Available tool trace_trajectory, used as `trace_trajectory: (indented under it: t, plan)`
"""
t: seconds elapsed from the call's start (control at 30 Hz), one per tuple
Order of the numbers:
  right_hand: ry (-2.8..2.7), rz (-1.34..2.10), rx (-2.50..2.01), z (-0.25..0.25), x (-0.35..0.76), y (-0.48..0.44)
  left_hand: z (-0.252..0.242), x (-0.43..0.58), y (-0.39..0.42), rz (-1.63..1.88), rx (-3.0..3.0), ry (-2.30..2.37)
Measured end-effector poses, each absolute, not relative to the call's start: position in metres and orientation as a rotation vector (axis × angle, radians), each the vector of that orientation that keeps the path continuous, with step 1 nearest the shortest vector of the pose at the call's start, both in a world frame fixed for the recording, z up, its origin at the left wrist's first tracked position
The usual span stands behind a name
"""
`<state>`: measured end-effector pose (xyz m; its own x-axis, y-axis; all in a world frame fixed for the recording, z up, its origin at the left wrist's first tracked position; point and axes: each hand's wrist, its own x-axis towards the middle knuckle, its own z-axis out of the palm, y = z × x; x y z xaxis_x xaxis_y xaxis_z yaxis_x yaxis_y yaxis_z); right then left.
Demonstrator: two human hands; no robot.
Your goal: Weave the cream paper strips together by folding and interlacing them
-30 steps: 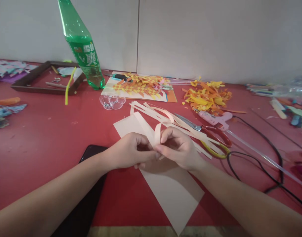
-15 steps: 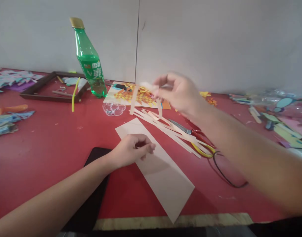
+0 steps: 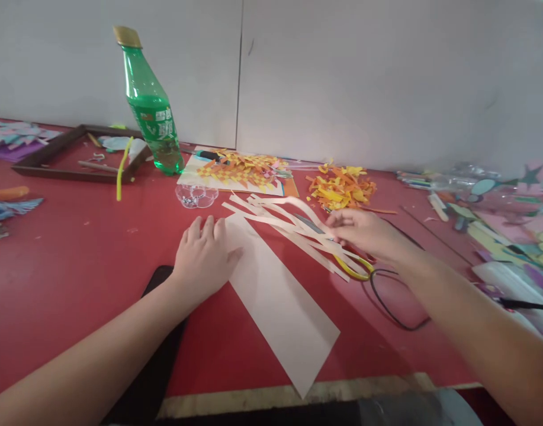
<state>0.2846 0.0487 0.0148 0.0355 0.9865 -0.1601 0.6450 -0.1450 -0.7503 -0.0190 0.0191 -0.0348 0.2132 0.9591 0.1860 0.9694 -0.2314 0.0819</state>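
Note:
A long cream paper sheet [image 3: 284, 313] lies at a slant in front of me. My left hand [image 3: 205, 251] rests palm down over its far left edge, fingers spread and thumb on the paper. To the right, my right hand [image 3: 357, 231] is pinched at the near end of a cream paper strip [image 3: 304, 207], which arches up from the pile. Several more strips [image 3: 293, 236] lie loosely crossed beneath. Under them sits a pair of scissors [image 3: 355, 271] with a yellow handle loop showing; the right fingers are close above its pivot, and contact is unclear.
A green bottle [image 3: 153, 130] stands at the back beside a brown frame [image 3: 67, 176]. Orange and yellow paper scraps [image 3: 342, 186] are heaped near the wall. A clear flower-shaped case [image 3: 196, 196], a black flat object [image 3: 151, 355] and a dark cord [image 3: 386, 313] also lie around.
My right hand has come down and nearer from above the strips, lowering the paper strip onto the pile. My left hand has opened from a loose curl and settled on the sheet's edge.

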Motion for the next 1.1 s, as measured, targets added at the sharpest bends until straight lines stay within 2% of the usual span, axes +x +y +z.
trace_trajectory:
  t: [0.1, 0.2, 0.27, 0.33, 0.5, 0.73, 0.87, 1.1]
  plan:
    - [-1.884, 0.654, -2.074, 0.011, 0.297, 0.032, -0.030, -0.016, 0.018, -0.271, -2.444, -1.910]
    - [-2.198, 0.141, -2.313, 0.014, 0.295, 0.020, -0.026, -0.014, 0.018, -0.278, -2.428, -1.890]
    - [-2.327, -0.314, -2.251, 0.015, 0.285, 0.014, -0.025, -0.013, 0.019, -0.281, -2.424, -1.918]
    - [-2.382, -0.445, -2.032, 0.015, 0.268, 0.009, -0.025, -0.013, 0.018, -0.273, -2.452, -1.964]
    - [-2.334, 0.097, -1.739, 0.001, 0.213, 0.001, -0.028, -0.012, 0.016, -0.330, -2.517, -1.970]
    - [-2.403, 0.321, -1.490, -0.024, 0.178, -0.006, -0.029, -0.009, 0.016, -0.480, -2.523, -1.991]
    - [-2.399, 0.511, -1.406, -0.020, 0.184, -0.008, -0.026, -0.009, 0.017, -0.386, -2.550, -2.018]
    - [-2.045, 0.819, -1.500, -0.021, 0.191, -0.008, -0.029, -0.012, 0.020, -0.570, -2.792, -1.928]
